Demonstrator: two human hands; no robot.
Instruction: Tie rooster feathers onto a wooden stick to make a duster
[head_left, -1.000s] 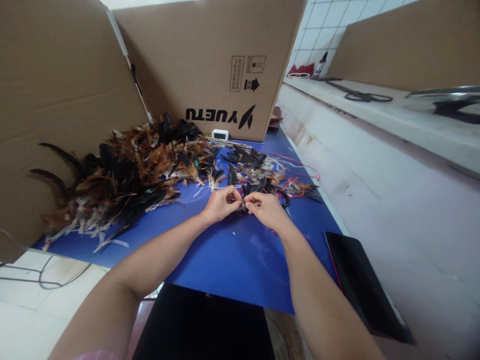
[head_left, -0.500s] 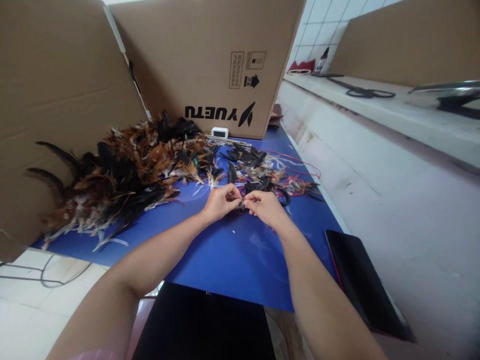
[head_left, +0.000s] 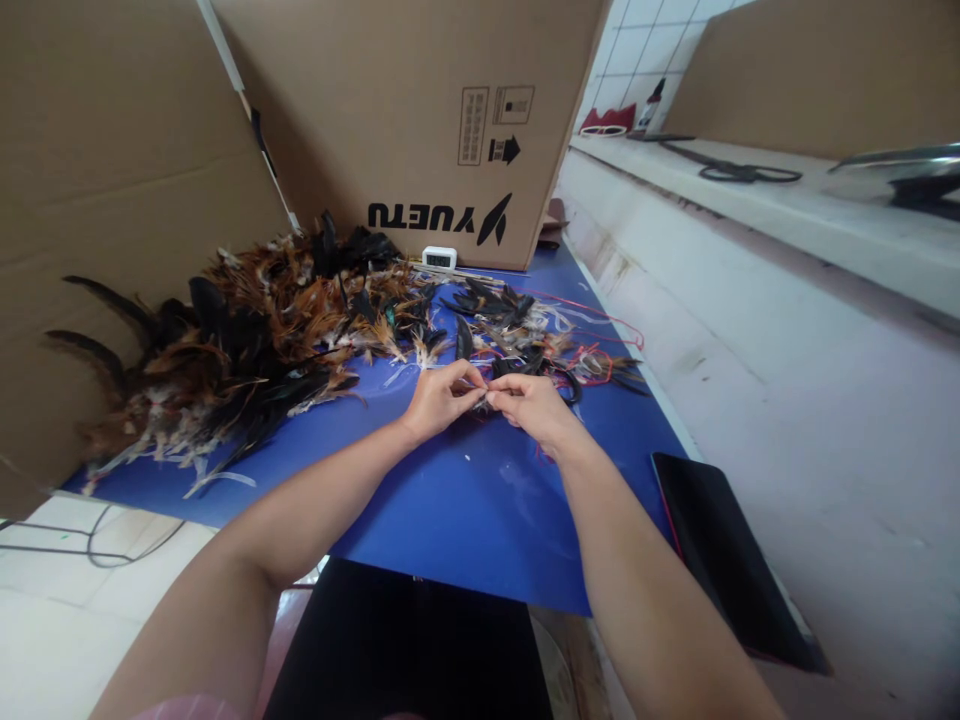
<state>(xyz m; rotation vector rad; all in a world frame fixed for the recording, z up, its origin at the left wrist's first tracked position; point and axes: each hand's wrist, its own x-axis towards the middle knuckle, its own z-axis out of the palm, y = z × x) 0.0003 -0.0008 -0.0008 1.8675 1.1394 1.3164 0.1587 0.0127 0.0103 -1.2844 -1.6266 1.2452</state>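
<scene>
My left hand (head_left: pixel 439 400) and my right hand (head_left: pixel 534 408) meet fingertip to fingertip over the blue table (head_left: pixel 465 520). Both are pinched on something too small to make out, with a little dark, fluffy material showing beneath the fingers. Just beyond them lies a smaller heap of dark feathers (head_left: pixel 491 305) with red cord (head_left: pixel 596 368) and pale strands. To the left spreads a large pile of brown and black feathers (head_left: pixel 277 310).
Cardboard boxes (head_left: pixel 337 110) stand behind and left of the feathers. A small white digital clock (head_left: pixel 439 258) is at the back. A black phone-like slab (head_left: pixel 731 560) lies at the right edge. Scissors (head_left: pixel 742 172) rest on the white ledge (head_left: pixel 825 210).
The view has shifted slightly. My fingertips remain together, and my right hand's fingers are a little more closed over the small item.
</scene>
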